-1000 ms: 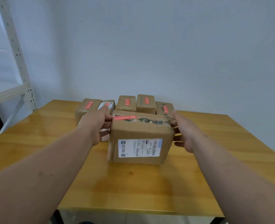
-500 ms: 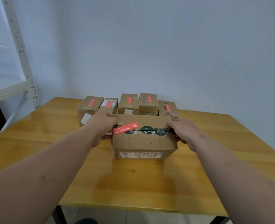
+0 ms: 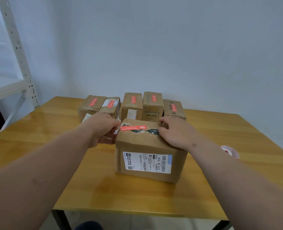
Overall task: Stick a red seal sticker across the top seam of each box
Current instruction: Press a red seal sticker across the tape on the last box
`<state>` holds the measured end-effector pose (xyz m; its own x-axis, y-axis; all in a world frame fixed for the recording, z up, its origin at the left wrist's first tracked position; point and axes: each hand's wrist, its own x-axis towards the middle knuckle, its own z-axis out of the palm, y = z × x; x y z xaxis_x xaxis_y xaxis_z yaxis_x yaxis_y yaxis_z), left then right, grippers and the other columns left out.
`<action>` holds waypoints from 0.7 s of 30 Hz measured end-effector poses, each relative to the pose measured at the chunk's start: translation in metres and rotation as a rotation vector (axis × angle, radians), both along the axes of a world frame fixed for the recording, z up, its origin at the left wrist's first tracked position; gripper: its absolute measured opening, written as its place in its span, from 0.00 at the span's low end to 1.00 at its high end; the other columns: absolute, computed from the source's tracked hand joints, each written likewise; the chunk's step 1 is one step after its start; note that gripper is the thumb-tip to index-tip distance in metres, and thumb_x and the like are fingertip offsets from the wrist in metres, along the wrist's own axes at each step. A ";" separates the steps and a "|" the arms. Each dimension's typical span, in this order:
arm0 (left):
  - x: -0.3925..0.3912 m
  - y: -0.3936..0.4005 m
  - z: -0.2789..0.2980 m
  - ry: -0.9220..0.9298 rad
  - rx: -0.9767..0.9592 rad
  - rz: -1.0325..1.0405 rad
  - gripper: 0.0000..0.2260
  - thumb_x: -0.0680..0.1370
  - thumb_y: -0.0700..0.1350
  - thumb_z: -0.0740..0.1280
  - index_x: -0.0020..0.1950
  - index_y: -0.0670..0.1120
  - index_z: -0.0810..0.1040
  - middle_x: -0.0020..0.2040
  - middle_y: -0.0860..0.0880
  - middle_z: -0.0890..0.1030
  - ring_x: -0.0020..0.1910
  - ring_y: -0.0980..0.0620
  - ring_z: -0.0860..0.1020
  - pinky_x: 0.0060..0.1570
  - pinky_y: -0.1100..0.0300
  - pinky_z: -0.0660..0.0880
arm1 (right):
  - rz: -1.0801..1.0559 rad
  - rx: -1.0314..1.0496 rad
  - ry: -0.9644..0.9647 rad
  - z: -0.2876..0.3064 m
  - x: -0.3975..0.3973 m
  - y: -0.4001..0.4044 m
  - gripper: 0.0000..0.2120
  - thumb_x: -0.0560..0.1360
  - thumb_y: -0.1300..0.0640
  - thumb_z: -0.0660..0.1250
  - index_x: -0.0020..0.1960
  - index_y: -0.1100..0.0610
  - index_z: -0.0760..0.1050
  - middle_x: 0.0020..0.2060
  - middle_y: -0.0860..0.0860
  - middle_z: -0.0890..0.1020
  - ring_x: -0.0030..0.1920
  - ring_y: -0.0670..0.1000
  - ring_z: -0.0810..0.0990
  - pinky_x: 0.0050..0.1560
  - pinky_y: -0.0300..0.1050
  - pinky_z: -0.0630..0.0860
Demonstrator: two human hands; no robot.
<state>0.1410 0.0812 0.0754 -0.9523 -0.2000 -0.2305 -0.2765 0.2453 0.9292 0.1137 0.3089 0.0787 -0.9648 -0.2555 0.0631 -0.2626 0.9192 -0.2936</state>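
A large cardboard box with a white shipping label on its front stands in the middle of the table. A red seal sticker lies along the left part of its top seam. My left hand grips the box's upper left edge, fingers curled at the sticker's end. My right hand lies on the top right of the box, holding it. Behind stand several smaller boxes, each with a red sticker on top.
A roll of stickers lies on the wooden table to the right, partly behind my right forearm. A white metal shelf rack stands at the left. The table's front edge is near me.
The big box has been turned and set nearer, its labelled face now toward me. My right hand shifted from the side onto the top.
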 end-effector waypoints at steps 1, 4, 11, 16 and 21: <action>0.000 -0.001 0.001 -0.016 -0.009 -0.013 0.06 0.79 0.38 0.65 0.43 0.39 0.75 0.38 0.43 0.76 0.34 0.46 0.79 0.38 0.50 0.82 | 0.011 0.066 -0.006 0.003 0.000 -0.002 0.22 0.78 0.49 0.56 0.72 0.47 0.68 0.71 0.48 0.71 0.70 0.52 0.68 0.71 0.55 0.63; 0.002 -0.002 0.004 -0.033 -0.045 -0.040 0.02 0.77 0.35 0.65 0.45 0.37 0.77 0.40 0.40 0.78 0.35 0.44 0.80 0.38 0.50 0.83 | 0.014 0.086 -0.074 0.011 0.001 -0.009 0.21 0.77 0.53 0.55 0.69 0.48 0.70 0.68 0.49 0.74 0.69 0.54 0.69 0.70 0.56 0.64; 0.002 0.003 0.009 -0.017 -0.241 -0.065 0.01 0.74 0.33 0.68 0.44 0.36 0.77 0.43 0.37 0.83 0.35 0.41 0.83 0.43 0.45 0.82 | -0.018 0.051 -0.025 0.000 0.008 -0.019 0.19 0.77 0.54 0.54 0.67 0.50 0.70 0.67 0.52 0.73 0.67 0.58 0.70 0.71 0.60 0.60; 0.000 0.010 0.014 -0.001 -0.501 -0.122 0.05 0.75 0.37 0.68 0.47 0.35 0.80 0.40 0.38 0.84 0.35 0.43 0.85 0.43 0.47 0.83 | -0.036 0.060 0.016 -0.004 0.012 -0.019 0.18 0.78 0.53 0.53 0.66 0.52 0.69 0.66 0.53 0.74 0.66 0.59 0.70 0.71 0.60 0.59; 0.001 0.018 0.023 0.003 -0.835 -0.209 0.06 0.75 0.38 0.65 0.44 0.37 0.80 0.38 0.40 0.84 0.37 0.44 0.85 0.43 0.48 0.83 | -0.038 0.062 0.034 -0.005 0.016 -0.020 0.18 0.77 0.52 0.53 0.66 0.52 0.69 0.64 0.53 0.74 0.64 0.58 0.70 0.70 0.59 0.63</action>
